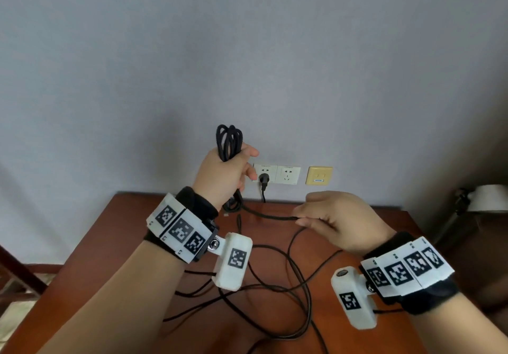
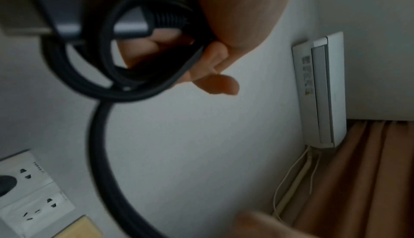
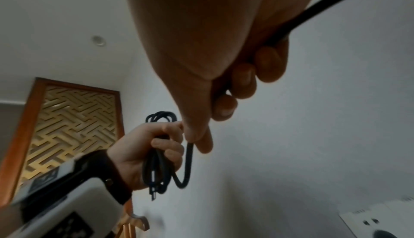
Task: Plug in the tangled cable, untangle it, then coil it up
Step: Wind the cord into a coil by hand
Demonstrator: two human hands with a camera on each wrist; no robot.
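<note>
- Head view: left hand (image 1: 224,173), centre of frame, raised in front of the wall; fingers wrapped around a bundle of black cable (image 1: 229,141) loops that stick out above the fist.
- More loops hang below the fist, just above the far edge of the desk (image 1: 90,243).
- Right hand (image 1: 332,220), right of centre, lower than the left; thumb and fingers pinch a single run of cable stretched roughly level toward the left hand.
- Rest of the cable lies loose on the desk in crossing curves, lower centre of frame, between the two forearms.
- Plug (image 1: 264,179) sits in the left wall socket (image 1: 265,173), lead dropping straight down behind the desk. Second white socket (image 1: 288,175) just right of it, then a yellow wall plate (image 1: 319,175).
- Lamp (image 1: 486,198) at the right edge of frame.
- Left wrist view: coil fills the upper left, blurred; a grey connector (image 2: 67,11) end shows among the loops; fingers curled around the bundle. One strand drops to the bottom edge. Air conditioner (image 2: 322,91) on the wall at right, brown curtain (image 2: 358,180) lower right.
- Right wrist view: cable runs through the closed fingers (image 3: 244,80) from the upper right down to the left hand's coil, centre left. Lattice panel (image 3: 67,128) at left.
</note>
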